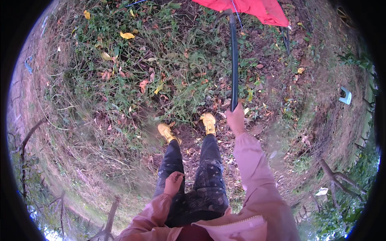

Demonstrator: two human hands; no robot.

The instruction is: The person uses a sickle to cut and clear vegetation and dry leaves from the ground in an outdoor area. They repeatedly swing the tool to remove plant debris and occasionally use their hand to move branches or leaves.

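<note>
My right hand (235, 119) grips the lower end of a dark handle (234, 60), which runs up and away from me over the weeds. A curved, hook-like head (224, 13) tops the handle, close to the edge of a red cloth (256, 10); whether they touch I cannot tell. My left hand (174, 183) rests at my left thigh with its fingers curled, and nothing shows in it. Below, my yellow shoes (209, 123) stand on bare soil and litter at the edge of green weeds (181, 69).
Dark thin rods (286, 40) lie beside the red cloth. At the right are a pale blue plastic object (345, 95), a white scrap (322, 191) and bare branches (331, 174). Another branch (28, 135) rises at the left, and a cut-looking stem (112, 214) stands at the lower left.
</note>
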